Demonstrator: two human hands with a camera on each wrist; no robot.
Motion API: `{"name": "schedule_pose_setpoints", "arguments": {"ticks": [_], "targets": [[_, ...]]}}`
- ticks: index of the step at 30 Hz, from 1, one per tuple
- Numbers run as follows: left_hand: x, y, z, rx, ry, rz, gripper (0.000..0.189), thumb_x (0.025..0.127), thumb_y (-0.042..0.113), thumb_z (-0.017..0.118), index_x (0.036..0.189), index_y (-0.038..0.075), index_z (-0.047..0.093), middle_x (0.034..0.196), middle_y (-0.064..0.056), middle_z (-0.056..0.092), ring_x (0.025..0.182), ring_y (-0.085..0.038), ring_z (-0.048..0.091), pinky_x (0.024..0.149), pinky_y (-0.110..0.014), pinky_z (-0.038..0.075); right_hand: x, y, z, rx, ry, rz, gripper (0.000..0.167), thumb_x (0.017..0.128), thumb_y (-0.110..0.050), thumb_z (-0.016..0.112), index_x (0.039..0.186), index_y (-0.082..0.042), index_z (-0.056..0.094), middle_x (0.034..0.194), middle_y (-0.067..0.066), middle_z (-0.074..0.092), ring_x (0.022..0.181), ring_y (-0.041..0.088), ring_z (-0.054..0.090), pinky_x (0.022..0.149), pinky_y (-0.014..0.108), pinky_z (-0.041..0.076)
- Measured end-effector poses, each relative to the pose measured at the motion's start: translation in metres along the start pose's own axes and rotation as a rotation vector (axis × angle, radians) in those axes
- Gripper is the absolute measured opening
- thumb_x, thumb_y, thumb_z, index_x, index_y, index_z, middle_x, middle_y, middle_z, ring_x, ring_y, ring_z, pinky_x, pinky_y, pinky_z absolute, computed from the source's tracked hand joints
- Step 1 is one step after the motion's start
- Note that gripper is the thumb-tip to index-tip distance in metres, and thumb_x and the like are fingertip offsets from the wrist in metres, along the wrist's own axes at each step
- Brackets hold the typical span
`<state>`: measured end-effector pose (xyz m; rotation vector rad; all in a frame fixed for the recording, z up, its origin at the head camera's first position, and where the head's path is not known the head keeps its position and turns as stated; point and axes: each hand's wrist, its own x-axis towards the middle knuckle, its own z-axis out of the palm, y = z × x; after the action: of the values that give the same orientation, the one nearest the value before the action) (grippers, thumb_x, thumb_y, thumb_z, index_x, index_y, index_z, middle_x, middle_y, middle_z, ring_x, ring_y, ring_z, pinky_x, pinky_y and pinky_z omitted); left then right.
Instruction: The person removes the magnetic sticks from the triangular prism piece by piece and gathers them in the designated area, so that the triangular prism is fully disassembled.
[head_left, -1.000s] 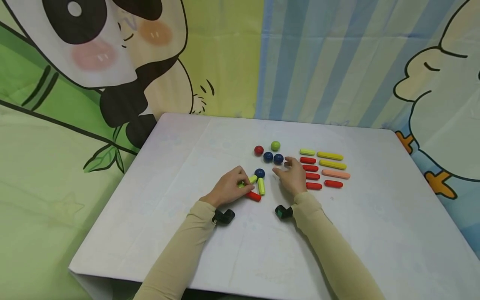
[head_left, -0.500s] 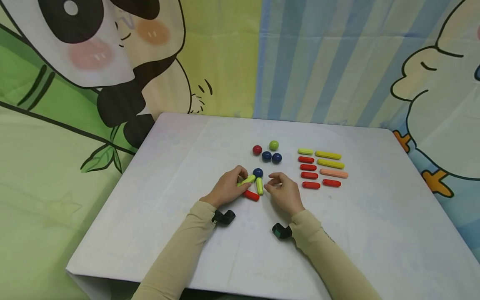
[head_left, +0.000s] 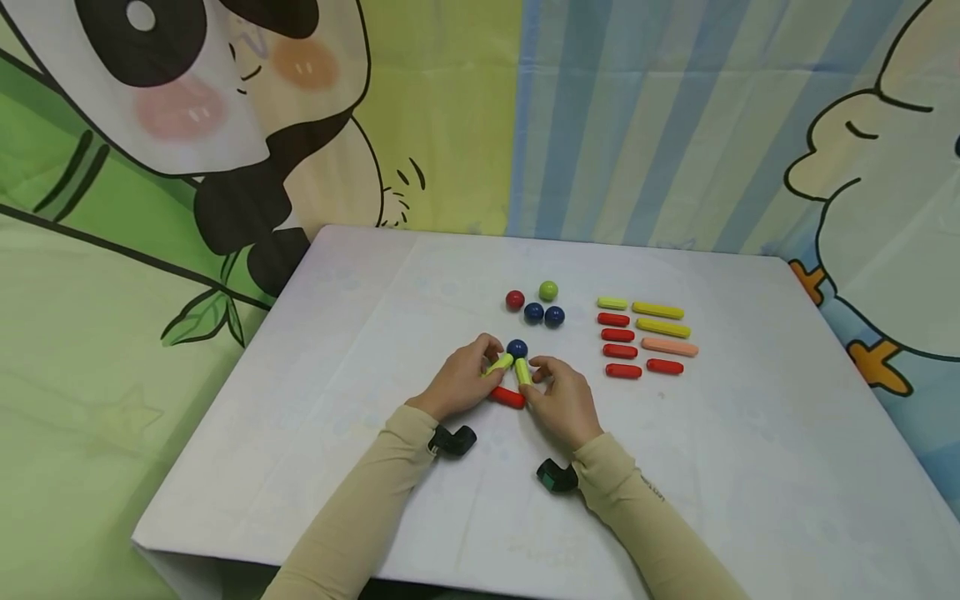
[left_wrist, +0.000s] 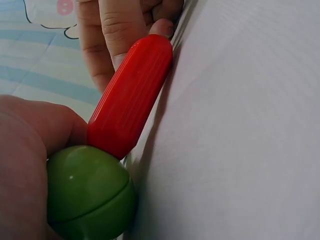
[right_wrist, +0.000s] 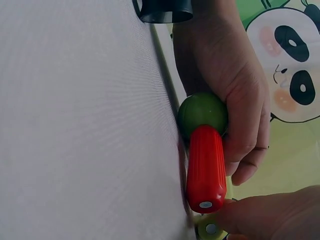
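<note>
My left hand pinches a short yellow-green rod that slants up to a blue ball. With thumb and fingers, my right hand pinches a second yellow-green rod, its far end at the same ball. A red rod lies below them on the table, between the hands. In the left wrist view, its near end meets a green ball beside the left hand. The right wrist view shows a metal disc on the red rod's other end, close to the right thumb.
Behind the hands lie a red ball, a lime ball and two blue balls. To the right, short red rods, yellow rods and a salmon rod lie in two columns on the white table.
My right hand has come left and toward the body from beside the rod columns, and now grips the second yellow-green rod. The left hand stays at its rod, shifting slightly.
</note>
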<state>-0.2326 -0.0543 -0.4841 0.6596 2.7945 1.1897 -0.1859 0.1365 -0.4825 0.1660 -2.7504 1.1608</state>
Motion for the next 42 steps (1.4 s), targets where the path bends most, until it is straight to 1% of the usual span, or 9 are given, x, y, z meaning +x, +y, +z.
{"name": "schedule_pose_setpoints", "arguments": {"ticks": [5, 9, 12, 16, 21, 25, 32, 38, 42], "targets": [[0.000, -0.001, 0.000, 0.013, 0.004, 0.012, 0.028, 0.089, 0.019, 0.065, 0.114, 0.014, 0.054, 0.100, 0.001, 0.063, 0.080, -0.013, 0.054, 0.072, -0.030, 0.046, 0.000, 0.003, -0.002, -0.077, 0.042, -0.045, 0.030, 0.081, -0.011, 0.071, 0.111, -0.007, 0.069, 0.091, 0.004, 0.066, 0.067, 0.016, 0.052, 0.062, 0.032, 0.042], [0.000, -0.001, 0.000, 0.027, 0.002, 0.013, 0.028, 0.088, 0.018, 0.065, 0.114, 0.015, 0.054, 0.098, 0.002, 0.062, 0.078, -0.012, 0.054, 0.070, -0.029, 0.045, 0.001, 0.006, -0.004, -0.140, 0.067, -0.034, 0.028, 0.082, -0.011, 0.071, 0.110, -0.006, 0.071, 0.091, 0.005, 0.065, 0.072, 0.020, 0.054, 0.066, 0.036, 0.045], [0.000, 0.000, -0.001, 0.031, -0.002, 0.009, 0.029, 0.088, 0.018, 0.064, 0.115, 0.015, 0.054, 0.097, 0.002, 0.061, 0.077, -0.013, 0.053, 0.069, -0.029, 0.045, 0.001, 0.008, -0.006, -0.158, 0.067, -0.019, 0.025, 0.083, -0.015, 0.073, 0.107, -0.007, 0.072, 0.092, 0.005, 0.064, 0.073, 0.020, 0.055, 0.066, 0.036, 0.045], [-0.001, 0.002, -0.002, 0.037, 0.002, 0.007, 0.035, 0.088, 0.020, 0.065, 0.120, 0.014, 0.054, 0.096, 0.004, 0.060, 0.076, -0.012, 0.053, 0.068, -0.028, 0.044, 0.002, 0.010, -0.007, -0.143, 0.050, -0.014, 0.024, 0.084, -0.019, 0.075, 0.105, -0.008, 0.073, 0.094, 0.005, 0.065, 0.072, 0.019, 0.053, 0.065, 0.033, 0.042], [0.001, 0.002, 0.000, 0.041, 0.013, -0.014, 0.042, 0.089, 0.024, 0.065, 0.128, 0.014, 0.054, 0.095, 0.006, 0.061, 0.075, -0.012, 0.053, 0.068, -0.027, 0.045, 0.002, 0.013, -0.009, -0.096, 0.055, -0.027, 0.023, 0.085, -0.015, 0.075, 0.106, -0.007, 0.073, 0.095, 0.006, 0.068, 0.072, 0.020, 0.053, 0.066, 0.033, 0.042], [0.001, 0.003, 0.000, 0.022, 0.030, -0.035, 0.036, 0.089, 0.021, 0.064, 0.124, 0.015, 0.059, 0.094, 0.004, 0.060, 0.077, -0.014, 0.054, 0.072, -0.030, 0.046, 0.002, 0.013, -0.012, -0.084, 0.064, -0.051, 0.023, 0.084, -0.012, 0.075, 0.106, -0.005, 0.073, 0.095, 0.008, 0.069, 0.072, 0.020, 0.055, 0.066, 0.034, 0.043], [0.001, 0.004, -0.001, 0.021, 0.037, -0.031, 0.028, 0.089, 0.018, 0.061, 0.117, 0.013, 0.063, 0.098, 0.001, 0.061, 0.083, -0.015, 0.055, 0.077, -0.033, 0.047, 0.003, 0.014, -0.015, -0.088, 0.058, -0.050, 0.020, 0.084, -0.009, 0.075, 0.104, -0.005, 0.074, 0.096, 0.008, 0.070, 0.074, 0.020, 0.056, 0.067, 0.034, 0.044], [0.001, 0.003, -0.001, 0.019, 0.050, -0.060, 0.025, 0.089, 0.017, 0.063, 0.114, 0.013, 0.063, 0.097, 0.001, 0.060, 0.081, -0.015, 0.054, 0.075, -0.031, 0.046, 0.002, 0.014, -0.018, -0.078, 0.053, -0.068, 0.018, 0.083, -0.004, 0.074, 0.102, -0.005, 0.075, 0.097, 0.009, 0.070, 0.072, 0.019, 0.056, 0.066, 0.034, 0.045], [0.000, 0.001, 0.000, 0.024, 0.048, -0.054, 0.024, 0.090, 0.018, 0.064, 0.114, 0.014, 0.063, 0.096, 0.002, 0.060, 0.082, -0.015, 0.054, 0.075, -0.031, 0.046, 0.001, 0.017, -0.023, -0.069, 0.028, -0.058, 0.020, 0.085, -0.007, 0.074, 0.105, -0.007, 0.074, 0.098, 0.008, 0.069, 0.074, 0.019, 0.056, 0.067, 0.034, 0.045]]}}
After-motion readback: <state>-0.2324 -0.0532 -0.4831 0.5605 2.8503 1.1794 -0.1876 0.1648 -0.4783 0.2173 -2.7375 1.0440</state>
